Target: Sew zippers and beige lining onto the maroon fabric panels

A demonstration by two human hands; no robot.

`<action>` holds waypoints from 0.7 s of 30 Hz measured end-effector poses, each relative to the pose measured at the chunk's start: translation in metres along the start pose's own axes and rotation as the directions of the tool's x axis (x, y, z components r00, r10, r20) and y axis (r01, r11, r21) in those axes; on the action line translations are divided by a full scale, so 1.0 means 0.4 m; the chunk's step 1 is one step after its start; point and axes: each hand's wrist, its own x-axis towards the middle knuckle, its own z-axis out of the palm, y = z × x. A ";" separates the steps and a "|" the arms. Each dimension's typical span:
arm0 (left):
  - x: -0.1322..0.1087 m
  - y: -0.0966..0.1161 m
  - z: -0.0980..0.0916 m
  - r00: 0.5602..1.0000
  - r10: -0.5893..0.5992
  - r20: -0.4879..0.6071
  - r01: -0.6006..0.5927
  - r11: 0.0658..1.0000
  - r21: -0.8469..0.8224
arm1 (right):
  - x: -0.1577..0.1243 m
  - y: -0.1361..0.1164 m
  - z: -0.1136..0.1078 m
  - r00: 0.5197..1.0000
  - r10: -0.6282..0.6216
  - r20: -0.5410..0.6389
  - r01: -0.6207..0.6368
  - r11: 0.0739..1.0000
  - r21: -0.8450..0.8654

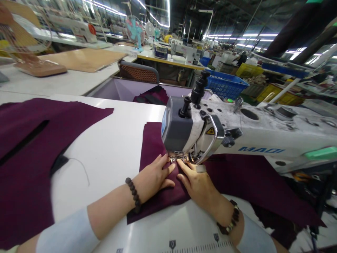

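Note:
Maroon fabric (152, 144) lies under the head of a white sewing machine (263, 137), beneath its presser foot (173, 160). Flat on the cloth, just left of the foot, rests my left hand (155, 174), its fingers spread. On the right side of the foot, my right hand (197, 181) presses the same cloth with its fingers apart, the fingertips close to the needle area. The fabric stretches out to the right below the machine arm. Neither hand grips anything.
Another maroon piece (23, 158) with a dark slit covers the table's left side. Behind the table are a lilac bin (116, 89) holding cloth, a chair (139, 73) and a blue basket (226, 84). A tan fan base (39, 66) stands at back left.

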 end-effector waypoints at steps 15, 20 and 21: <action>0.006 -0.011 -0.004 1.000 0.024 -0.003 -0.024 1.000 0.008 | 0.002 -0.001 0.010 1.000 0.019 -0.014 -0.019 0.999 -0.043; 0.006 -0.026 -0.004 0.997 0.075 0.004 -0.075 0.997 0.009 | -0.016 0.008 -0.034 0.993 0.114 0.023 -0.107 0.973 -0.205; 0.006 -0.035 -0.008 0.996 0.087 0.022 -0.087 0.996 0.005 | -0.021 0.010 -0.057 0.991 0.113 0.066 -0.097 0.973 -0.208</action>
